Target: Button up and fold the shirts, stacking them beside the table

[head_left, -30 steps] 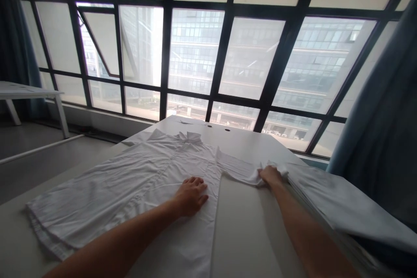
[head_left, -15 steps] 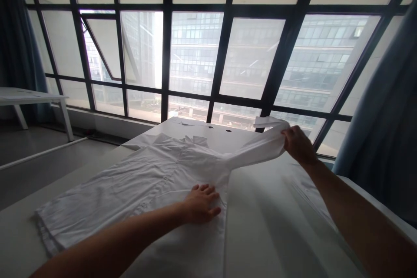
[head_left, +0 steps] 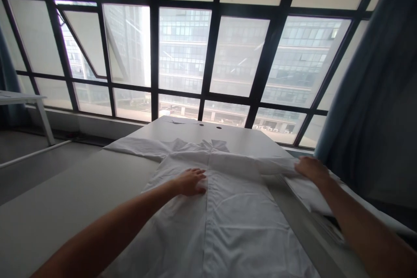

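Observation:
A white long-sleeved shirt (head_left: 241, 208) lies spread on the white table (head_left: 81, 191), its front seam running toward me and its collar at the far end. My left hand (head_left: 191, 181) rests on the upper front beside that seam, fingers stretched out. On the right, my right hand (head_left: 312, 168) is closed around the end of one sleeve (head_left: 276, 165), which is drawn out sideways at table height. The other sleeve (head_left: 133, 145) extends to the left.
Folded white cloth (head_left: 306, 195) lies at the table's right, beneath my right forearm. A second white table (head_left: 42, 113) stands at far left. Large windows (head_left: 182, 52) with dark frames and a blue curtain (head_left: 358, 108) are beyond.
My right hand has lowered the raised sleeve and pulled it out to the right. The shirt has shifted right and lies straighter, with its left sleeve extended. The view has turned slightly right.

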Demonstrator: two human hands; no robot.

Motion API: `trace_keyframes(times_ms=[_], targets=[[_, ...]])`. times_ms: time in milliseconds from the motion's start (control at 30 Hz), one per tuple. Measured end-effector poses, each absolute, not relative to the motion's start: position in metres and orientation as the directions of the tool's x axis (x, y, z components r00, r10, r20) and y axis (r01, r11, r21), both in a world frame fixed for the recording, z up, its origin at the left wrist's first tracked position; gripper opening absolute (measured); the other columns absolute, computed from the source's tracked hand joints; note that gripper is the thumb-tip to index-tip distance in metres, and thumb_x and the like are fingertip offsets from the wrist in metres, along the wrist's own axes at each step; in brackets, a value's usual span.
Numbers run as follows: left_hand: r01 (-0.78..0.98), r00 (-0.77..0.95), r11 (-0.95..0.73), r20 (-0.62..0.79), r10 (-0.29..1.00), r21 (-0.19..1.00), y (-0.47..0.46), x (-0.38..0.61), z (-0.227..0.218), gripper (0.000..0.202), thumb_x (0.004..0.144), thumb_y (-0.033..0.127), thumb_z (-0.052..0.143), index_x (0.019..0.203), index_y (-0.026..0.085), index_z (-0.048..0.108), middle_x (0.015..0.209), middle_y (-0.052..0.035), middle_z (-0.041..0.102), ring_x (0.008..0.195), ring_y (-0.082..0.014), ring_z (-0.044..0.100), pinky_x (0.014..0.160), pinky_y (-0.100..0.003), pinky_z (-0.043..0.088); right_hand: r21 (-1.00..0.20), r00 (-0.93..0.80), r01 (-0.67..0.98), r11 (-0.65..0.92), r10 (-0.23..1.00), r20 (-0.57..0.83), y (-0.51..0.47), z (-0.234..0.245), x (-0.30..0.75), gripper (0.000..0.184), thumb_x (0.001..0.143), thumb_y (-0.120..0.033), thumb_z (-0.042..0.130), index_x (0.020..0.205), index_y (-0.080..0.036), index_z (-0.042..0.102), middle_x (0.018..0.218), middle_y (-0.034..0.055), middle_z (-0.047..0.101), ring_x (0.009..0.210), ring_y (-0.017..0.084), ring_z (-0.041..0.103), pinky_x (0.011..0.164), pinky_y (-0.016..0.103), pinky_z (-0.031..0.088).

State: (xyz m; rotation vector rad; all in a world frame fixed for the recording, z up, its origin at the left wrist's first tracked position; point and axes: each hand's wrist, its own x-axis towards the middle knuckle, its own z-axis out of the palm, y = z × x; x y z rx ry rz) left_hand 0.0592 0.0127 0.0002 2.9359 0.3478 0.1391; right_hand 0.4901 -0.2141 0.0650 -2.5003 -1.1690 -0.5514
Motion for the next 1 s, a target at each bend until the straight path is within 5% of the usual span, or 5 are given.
trace_keyframes(times_ms=[267, 400, 600, 800, 1000], targets=[[0.299, 0.953, -0.938, -0.003, 0.303, 0.175, 0.014, 0.019, -0.022, 0.068, 0.097, 0.063, 0.026, 0.153, 0.023, 0.028, 0.161, -0.0107, 0.017, 0.149, -0.0271, 0.01, 0.117, -0.055, 0.009, -0.151, 0.169, 0.975, -0.162, 0.985, 0.036, -0.154, 0.011, 0.332, 0.057, 0.083, -0.046, 0.057, 0.132, -0.016, 0.059, 0.143, 0.0145, 0.051, 0.128, 0.03, 0.051, 0.109, 0.038, 0.037], [0.301, 0.953, -0.938, -0.044, 0.298, 0.173, -0.007, 0.008, -0.019, 0.071, 0.097, 0.064, 0.025, 0.154, 0.021, 0.026, 0.161, -0.0133, 0.014, 0.149, -0.0304, 0.009, 0.116, -0.057, 0.01, -0.166, 0.175, 0.966, -0.199, 0.973, -0.149, -0.158, -0.006, 0.306, 0.071, 0.085, -0.053, 0.052, 0.143, -0.013, 0.047, 0.153, 0.017, 0.037, 0.141, 0.031, 0.034, 0.115, 0.041, 0.028], [0.287, 0.958, -0.94, -0.071, 0.278, 0.184, -0.034, -0.008, -0.011, 0.079, 0.093, 0.071, 0.028, 0.153, 0.02, 0.028, 0.16, -0.0145, 0.016, 0.148, -0.0343, 0.011, 0.115, -0.058, 0.012, -0.151, 0.114, 0.978, -0.146, 0.973, -0.202, -0.175, 0.013, 0.299, 0.071, 0.074, -0.053, 0.066, 0.134, -0.016, 0.055, 0.139, 0.0167, 0.052, 0.123, 0.033, 0.053, 0.105, 0.039, 0.04], [0.222, 0.967, -0.944, 0.07, 0.246, 0.246, 0.016, -0.013, -0.01, 0.066, 0.09, 0.065, 0.043, 0.142, 0.025, 0.047, 0.149, -0.0083, 0.045, 0.137, -0.0268, 0.042, 0.112, -0.039, 0.033, -0.042, 0.159, 0.983, -0.178, 0.945, -0.285, -0.175, 0.035, 0.283, 0.078, 0.045, -0.057, 0.086, 0.112, -0.021, 0.068, 0.115, 0.0117, 0.065, 0.099, 0.034, 0.063, 0.085, 0.038, 0.05], [0.581, 0.771, -0.792, 0.183, 0.61, 0.187, 0.127, -0.015, -0.022, 0.055, 0.098, 0.048, 0.03, 0.14, 0.018, 0.048, 0.149, -0.0106, 0.046, 0.14, -0.0247, 0.036, 0.116, -0.037, 0.025, -0.032, 0.211, 0.977, -0.21, 0.978, 0.007, -0.143, 0.023, 0.285, 0.059, 0.08, -0.058, 0.061, 0.124, -0.019, 0.063, 0.129, 0.0147, 0.061, 0.112, 0.032, 0.06, 0.095, 0.038, 0.045]])
